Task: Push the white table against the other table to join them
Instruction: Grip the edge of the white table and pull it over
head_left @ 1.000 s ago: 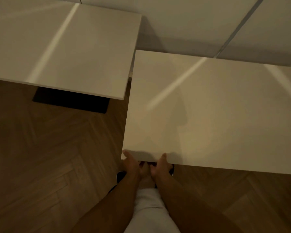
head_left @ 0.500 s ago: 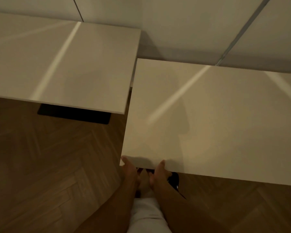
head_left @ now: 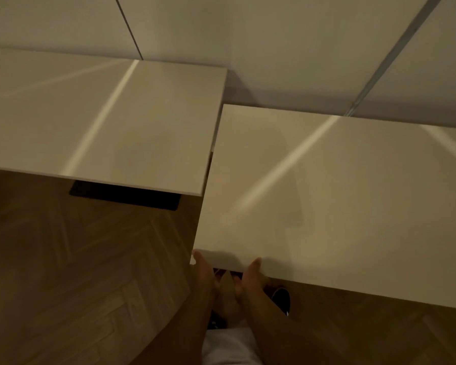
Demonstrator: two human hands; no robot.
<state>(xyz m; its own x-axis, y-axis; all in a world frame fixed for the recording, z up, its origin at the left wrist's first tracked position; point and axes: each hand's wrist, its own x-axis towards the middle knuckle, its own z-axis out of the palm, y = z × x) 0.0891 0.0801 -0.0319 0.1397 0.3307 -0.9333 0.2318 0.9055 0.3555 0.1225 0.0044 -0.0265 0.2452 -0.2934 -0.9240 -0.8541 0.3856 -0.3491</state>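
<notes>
With both my left hand and right hand gripping the glossy white rectangular table at its lower-left corner, an off-centre push may skew it past the matching white table, upper left.

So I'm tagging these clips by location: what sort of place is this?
Probably an indoor dining or meeting room: two plain white tables by a panelled wall, on a herringbone wood floor.

I'm seeing both bare white tables standing on the wooden herringbone floor, their side edges nearly meeting.
</notes>
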